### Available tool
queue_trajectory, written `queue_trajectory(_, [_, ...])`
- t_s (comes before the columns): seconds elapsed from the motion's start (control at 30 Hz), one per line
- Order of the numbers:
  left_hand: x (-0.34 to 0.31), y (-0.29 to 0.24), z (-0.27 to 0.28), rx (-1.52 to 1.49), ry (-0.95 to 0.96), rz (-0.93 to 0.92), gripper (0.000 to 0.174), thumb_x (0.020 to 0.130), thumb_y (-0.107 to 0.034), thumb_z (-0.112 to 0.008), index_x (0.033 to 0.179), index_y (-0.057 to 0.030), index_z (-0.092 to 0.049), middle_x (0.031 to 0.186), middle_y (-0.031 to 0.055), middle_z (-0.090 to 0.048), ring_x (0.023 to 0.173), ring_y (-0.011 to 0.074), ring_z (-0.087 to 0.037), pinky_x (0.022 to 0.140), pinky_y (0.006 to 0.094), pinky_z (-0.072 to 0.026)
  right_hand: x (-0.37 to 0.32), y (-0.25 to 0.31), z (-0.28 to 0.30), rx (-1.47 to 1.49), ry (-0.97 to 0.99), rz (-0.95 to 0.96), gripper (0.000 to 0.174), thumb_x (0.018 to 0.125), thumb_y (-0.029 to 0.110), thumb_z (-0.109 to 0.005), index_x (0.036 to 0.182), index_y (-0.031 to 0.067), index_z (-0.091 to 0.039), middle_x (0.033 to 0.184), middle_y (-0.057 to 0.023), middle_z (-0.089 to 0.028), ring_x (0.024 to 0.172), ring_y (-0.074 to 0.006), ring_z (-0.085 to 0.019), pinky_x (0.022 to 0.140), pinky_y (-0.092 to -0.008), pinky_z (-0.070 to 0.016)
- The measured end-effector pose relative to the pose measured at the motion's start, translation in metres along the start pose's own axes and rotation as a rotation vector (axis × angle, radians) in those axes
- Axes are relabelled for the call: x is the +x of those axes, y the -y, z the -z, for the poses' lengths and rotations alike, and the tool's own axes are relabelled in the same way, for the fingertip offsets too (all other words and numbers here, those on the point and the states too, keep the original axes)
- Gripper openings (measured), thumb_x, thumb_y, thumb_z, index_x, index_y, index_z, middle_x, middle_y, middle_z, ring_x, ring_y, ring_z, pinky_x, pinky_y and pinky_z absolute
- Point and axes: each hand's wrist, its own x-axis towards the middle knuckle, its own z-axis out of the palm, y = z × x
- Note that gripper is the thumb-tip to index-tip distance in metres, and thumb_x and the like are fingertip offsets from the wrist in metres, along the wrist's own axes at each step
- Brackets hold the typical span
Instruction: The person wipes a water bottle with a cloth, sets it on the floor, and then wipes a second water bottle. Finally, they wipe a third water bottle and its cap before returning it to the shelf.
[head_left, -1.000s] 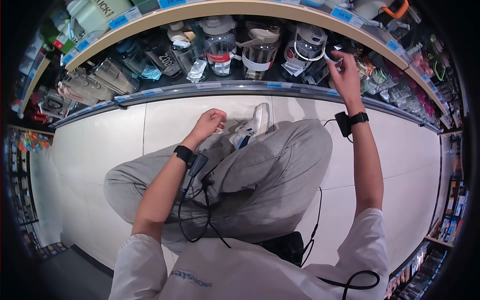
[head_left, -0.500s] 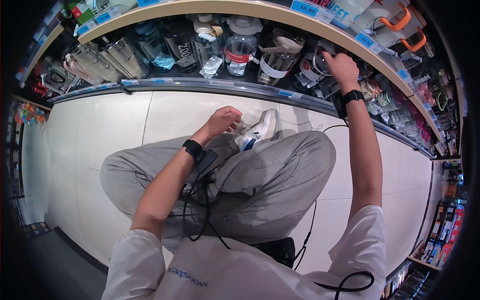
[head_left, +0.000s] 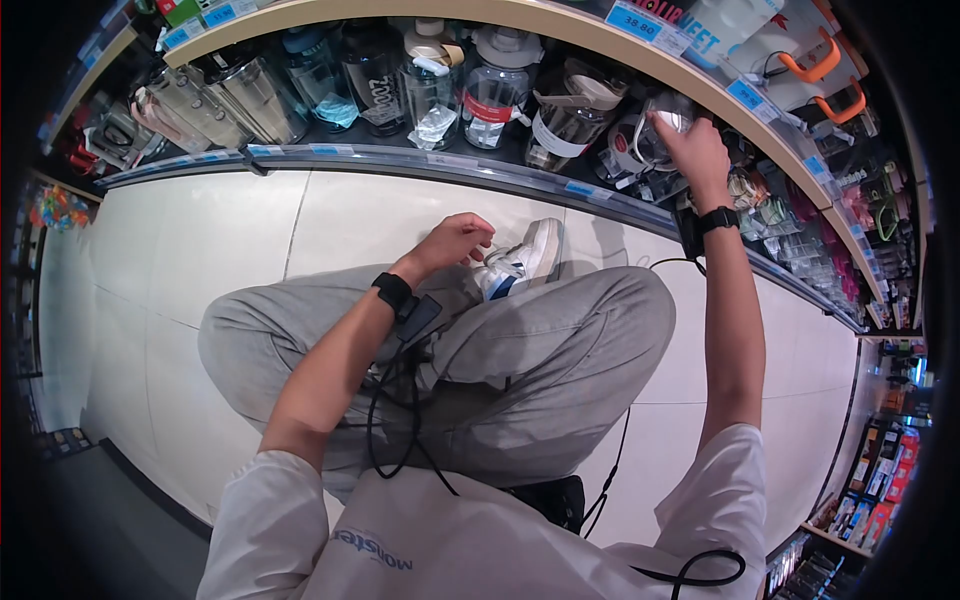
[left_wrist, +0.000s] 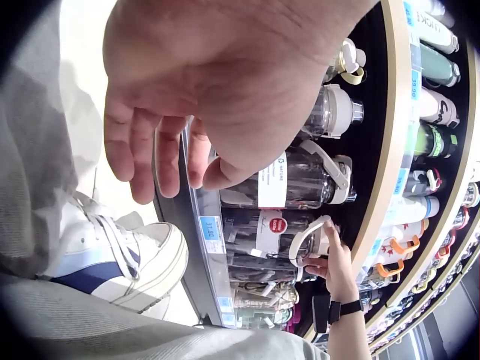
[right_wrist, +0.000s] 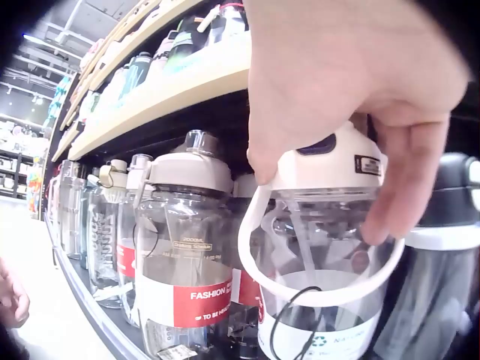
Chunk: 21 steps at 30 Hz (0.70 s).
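Note:
On the lower shelf, my right hand grips the white lid of a clear water bottle, thumb on one side and fingers on the other. The bottle's white carry loop hangs down in front of its body. A round red sticker shows on the bottle in the left wrist view. My left hand is held over my lap near the shoe, fingers loosely bent and holding nothing. In the left wrist view that hand is large, palm showing.
Beside the gripped bottle stands another large bottle with a red and white label. More bottles line the shelf behind its raised front edge. The wooden upper shelf edge runs just above. Cables hang at my lap.
My right hand has moved from beside the bottle onto its lid and taken hold of it. The head view has turned toward the right. My left hand has stayed nearly still.

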Motion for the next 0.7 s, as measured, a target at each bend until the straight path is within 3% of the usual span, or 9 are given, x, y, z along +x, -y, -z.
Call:
queue_trajectory(0.07, [-0.001,-0.002,-0.001,-0.002,0.005,0.0,0.022,0.106,-0.027,-0.062,0.122,-0.0124,-0.067,0.109,0.0022,-0.071,0.089,0.0133,-0.07,0.075,0.0289,-0.0558,-0.013,-0.003,-0.003,0.113,-0.165,0.082,0.095,0.081,0.073,-0.07,0.135,-0.0039,-0.058,0.121,-0.0319,-0.069,0.109,-0.0472,-0.069,0.092,-0.0526,-0.0561])
queue_trajectory(0.17, [-0.003,-0.004,-0.002,-0.001,0.014,0.008,0.022,0.105,-0.027,-0.063,0.121,-0.0132,-0.067,0.109,0.0019,-0.071,0.089,0.0132,-0.07,0.074,0.029,-0.0559,-0.03,-0.007,0.003,0.173,-0.202,0.127,0.098,0.081,0.066,-0.076,0.145,-0.0013,-0.047,0.132,-0.029,-0.064,0.112,-0.0459,-0.068,0.093,-0.0503,-0.0562])
queue_trajectory(0.27, [-0.005,-0.008,-0.003,0.005,0.023,-0.008,0.021,0.105,-0.027,-0.063,0.12,-0.0135,-0.067,0.108,0.0015,-0.071,0.089,0.013,-0.07,0.074,0.0287,-0.0557,-0.048,-0.018,0.001,0.277,-0.336,0.248,0.093,0.081,0.058,-0.081,0.148,0.0015,-0.048,0.139,-0.0246,-0.061,0.118,-0.0429,-0.067,0.094,-0.0484,-0.056])
queue_trajectory(0.47, [-0.005,-0.012,-0.008,0.014,0.029,-0.021,0.02,0.104,-0.023,-0.062,0.12,-0.0111,-0.066,0.103,0.0,-0.069,0.086,0.0119,-0.069,0.073,0.0274,-0.0548,-0.087,-0.036,0.013,0.329,-0.376,0.345,0.093,0.079,0.049,-0.087,0.152,0.0064,-0.047,0.142,-0.0194,-0.061,0.122,-0.0382,-0.067,0.096,-0.0448,-0.0562])
queue_trajectory(0.57, [-0.003,-0.016,-0.011,0.11,0.068,-0.174,0.021,0.102,-0.02,-0.064,0.12,-0.0087,-0.066,0.102,-0.0002,-0.068,0.088,0.0122,-0.068,0.075,0.0286,-0.0552,-0.111,-0.043,0.028,0.349,-0.404,0.372,0.093,0.079,0.043,-0.09,0.152,0.0065,-0.047,0.14,-0.0194,-0.061,0.12,-0.036,-0.068,0.096,-0.0424,-0.0565])
queue_trajectory(0.7, [-0.027,-0.061,-0.032,0.352,-0.089,-0.392,0.032,0.098,-0.022,-0.072,0.125,-0.007,-0.063,0.117,0.0064,-0.064,0.101,0.0178,-0.067,0.085,0.032,-0.0557,-0.141,-0.055,0.046,0.524,-0.366,0.349,0.092,0.08,0.029,-0.091,0.154,0.0051,-0.043,0.14,-0.0186,-0.06,0.12,-0.0294,-0.067,0.099,-0.0387,-0.0563])
